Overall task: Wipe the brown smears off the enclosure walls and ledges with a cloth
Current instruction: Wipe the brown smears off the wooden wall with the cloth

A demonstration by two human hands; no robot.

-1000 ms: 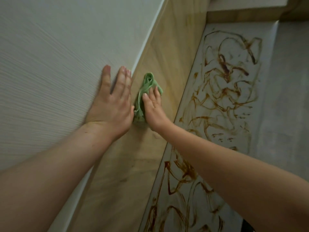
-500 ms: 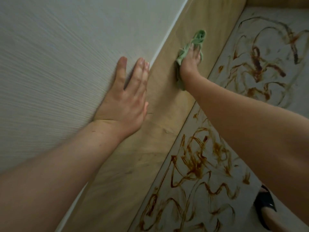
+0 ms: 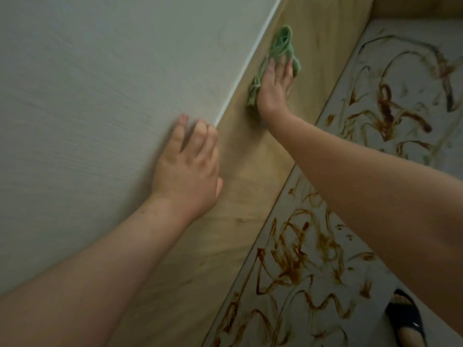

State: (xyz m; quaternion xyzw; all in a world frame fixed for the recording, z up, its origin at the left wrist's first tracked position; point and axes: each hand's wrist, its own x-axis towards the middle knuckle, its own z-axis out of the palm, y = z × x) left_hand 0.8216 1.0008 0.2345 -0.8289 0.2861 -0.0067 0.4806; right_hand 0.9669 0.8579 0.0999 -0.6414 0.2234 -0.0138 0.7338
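My right hand [image 3: 274,88] presses a crumpled green cloth [image 3: 281,45] flat against the light wooden wall [image 3: 250,176], fingers straight. The cloth bunches out beyond my fingertips and along the left of my palm. My left hand [image 3: 188,169] rests flat on the pale grey upper panel [image 3: 100,96], fingers near its white lower edge. Thick brown smears [image 3: 288,261] cover the grey floor surface below the wooden wall, with more brown smears [image 3: 390,108] further right.
A foot in a dark slipper [image 3: 406,319] stands on the smeared floor at the bottom right. Another wooden ledge [image 3: 413,8] closes the enclosure at the top right.
My right hand has swept the cloth up and away along the wooden wall, then drawn back slightly. My left hand has stayed on the grey panel, its fingers now a little bent.
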